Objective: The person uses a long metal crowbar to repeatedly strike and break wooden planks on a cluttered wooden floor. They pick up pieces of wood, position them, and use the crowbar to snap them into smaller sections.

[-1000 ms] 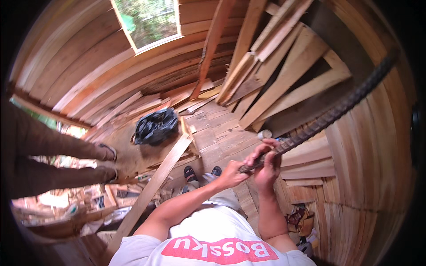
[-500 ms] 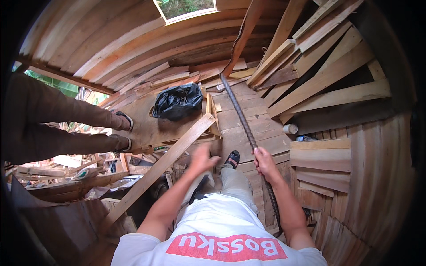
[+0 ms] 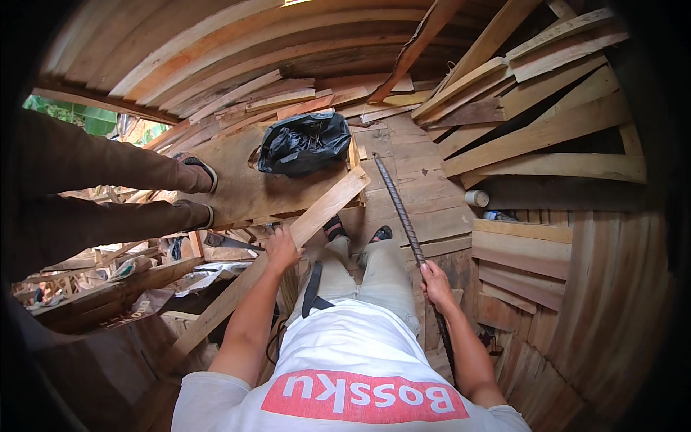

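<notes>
My right hand (image 3: 435,283) is closed round a long dark ribbed steel rod (image 3: 401,213). The rod slants from beside my right forearm up to the board floor ahead. On the left, my left hand (image 3: 282,250) is wrapped over a long wooden plank (image 3: 327,203), partway along its length. The plank runs diagonally, its far end near a black plastic bag (image 3: 303,142) and its near end beside my left forearm. That bag lies open on a wide wooden board (image 3: 230,162), with thin dark pieces inside that I cannot make out.
Another person's legs (image 3: 122,165) stand at the left on the wide board. Scrap wood (image 3: 72,277) lies below them. Several loose boards (image 3: 547,137) lean at the far right, near a white can (image 3: 476,198). Plank walls (image 3: 216,57) curve round the floor (image 3: 421,169).
My left hand has moved left from above my lap and taken hold of the plank. The rod's far end has come down and nearer, with my right hand still on it.
</notes>
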